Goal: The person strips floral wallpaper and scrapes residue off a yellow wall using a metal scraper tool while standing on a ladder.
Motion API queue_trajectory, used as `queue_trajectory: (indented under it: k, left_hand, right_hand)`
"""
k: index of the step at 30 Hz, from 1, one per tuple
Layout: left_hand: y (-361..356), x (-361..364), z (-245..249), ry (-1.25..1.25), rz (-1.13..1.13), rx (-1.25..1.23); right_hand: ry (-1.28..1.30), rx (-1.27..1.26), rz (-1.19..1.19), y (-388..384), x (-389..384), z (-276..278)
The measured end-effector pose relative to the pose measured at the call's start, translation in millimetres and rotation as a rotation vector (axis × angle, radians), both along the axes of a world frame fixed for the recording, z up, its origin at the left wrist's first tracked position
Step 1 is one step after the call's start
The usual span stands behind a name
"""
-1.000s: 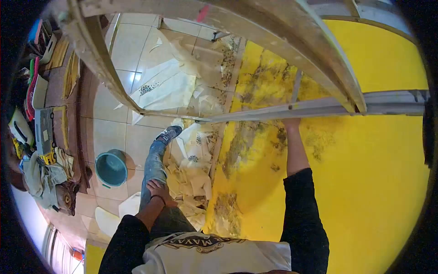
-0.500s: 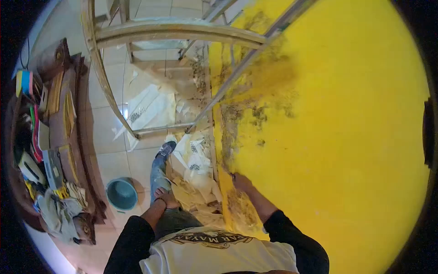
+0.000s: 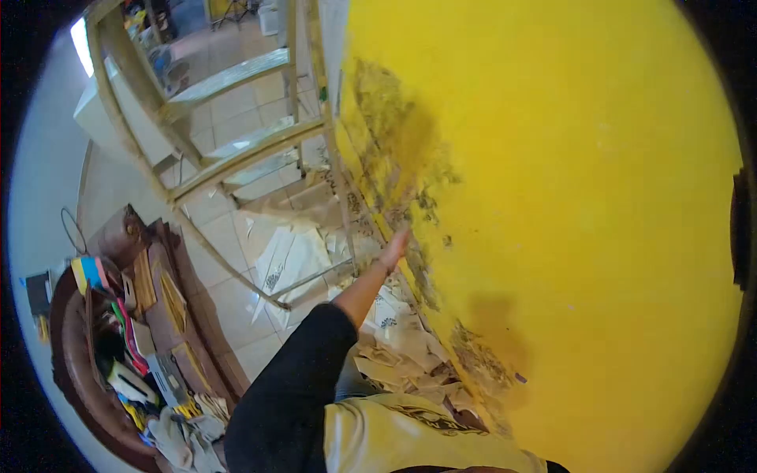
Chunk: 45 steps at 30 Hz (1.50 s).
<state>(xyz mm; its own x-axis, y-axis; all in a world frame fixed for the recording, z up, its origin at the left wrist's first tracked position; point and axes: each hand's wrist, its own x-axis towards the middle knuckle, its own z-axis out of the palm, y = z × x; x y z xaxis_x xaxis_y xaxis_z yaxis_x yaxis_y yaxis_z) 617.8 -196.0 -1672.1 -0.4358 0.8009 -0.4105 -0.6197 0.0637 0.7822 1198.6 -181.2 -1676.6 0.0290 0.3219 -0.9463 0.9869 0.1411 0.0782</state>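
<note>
My left hand point(image 3: 395, 249) reaches forward at the end of a black sleeve and rests against the lower part of the yellow wall point(image 3: 591, 197). Its fingers look stretched out, with nothing seen in them. Around it the wall has a dark, bare patch point(image 3: 378, 102) where paint is gone, and another worn patch point(image 3: 477, 355) lies nearer to me. My right hand is out of view.
A metal ladder point(image 3: 248, 154) stands ahead, left of the wall. Torn paper and debris point(image 3: 292, 256) lie on the tiled floor along the wall. At left is a brown sofa point(image 3: 79, 347) loaded with boxes, cloths and other items.
My left hand has left my knee and moved forward to the wall. My right hand, earlier at the wall's lower edge, has gone out of view. The view has turned, shifting the ladder left.
</note>
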Motion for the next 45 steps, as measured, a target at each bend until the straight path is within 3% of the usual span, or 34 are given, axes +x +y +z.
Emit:
queue_trajectory:
  k: [1, 3, 6, 10, 12, 16, 19, 23, 25, 26, 28, 30, 33, 35, 37, 38, 40, 42, 45]
  left_hand:
    - [18.8, -16.1, 52.1, -0.086, 0.099, 0.047]
    - [79.8, -49.1, 62.1, -0.279, 0.274, 0.093]
    - [138.4, -55.1, 83.2, -0.282, 0.303, 0.099]
    - [186.6, -55.6, 32.9, -0.370, 0.364, 0.290]
    - [182.4, -60.2, 28.3, -0.078, 0.292, -0.045]
    - [154.2, -87.1, 28.5, -0.301, 0.292, 0.160]
    - [188.0, -97.9, 15.0, -0.106, 0.273, 0.016]
    - [206.6, -97.1, 18.3, -0.189, 0.275, 0.032]
    - [198.8, -90.2, 51.9, -0.449, 0.212, 0.534]
    - [196.5, -73.1, 88.8, -0.448, 0.195, 0.539]
    - [197.6, -8.7, 173.6, 0.131, 0.543, -0.122]
    - [203.1, 51.0, 203.7, 0.487, 0.524, -0.141]
    - [192.9, 163.3, 235.4, 0.960, 0.479, -0.007]
    - [148.0, 223.4, 245.4, 1.181, 0.303, 0.430]
    - [108.2, 255.3, 248.5, 1.394, -0.073, 0.640]
    - [97.6, 259.7, 253.5, 1.416, -0.077, 0.695]
    - [94.1, 258.0, 282.0, 1.657, -0.413, 0.897]
    - [115.5, 252.2, 336.4, 1.718, -0.294, 1.079]
    - [151.7, 236.2, 470.1, 1.881, 0.285, 1.070]
  right_hand:
    - [0.019, 0.013, -0.062, -8.2, 0.3, 4.3]
    - [0.056, 0.034, -0.153, -22.6, -0.3, 13.1]
    - [0.100, 0.050, -0.268, -41.9, -7.0, 23.7]
    - [0.120, 0.052, -0.379, -64.7, -21.3, 30.4]
    - [0.122, 0.050, -0.417, -77.4, -28.5, 32.1]
    - [0.143, 0.053, -0.479, -97.7, -38.3, 36.1]
    - [0.170, 0.075, -0.528, -113.6, -44.8, 40.3]
    - [0.217, 0.113, -0.575, -136.0, -47.4, 47.0]
    - [0.244, 0.142, -0.601, -139.4, -52.9, 51.5]
    - [0.255, 0.155, -0.613, -142.7, -54.4, 51.4]
    - [0.279, 0.179, -0.632, -145.0, -56.4, 50.5]
    - [0.292, 0.204, -0.651, -148.0, -52.7, 52.3]
    - [0.322, 0.243, -0.657, -143.5, -44.1, 51.5]
    - [0.339, 0.272, -0.674, -138.9, -37.2, 50.0]
    - [0.364, 0.320, -0.695, -129.2, -28.8, 48.8]
    - [0.383, 0.345, -0.706, -123.3, -24.3, 48.7]
    - [0.423, 0.409, -0.738, -106.7, -13.1, 48.2]
    - [0.465, 0.478, -0.772, -86.1, 0.7, 44.3]
    - [0.532, 0.582, -0.838, -51.8, 24.3, 36.9]
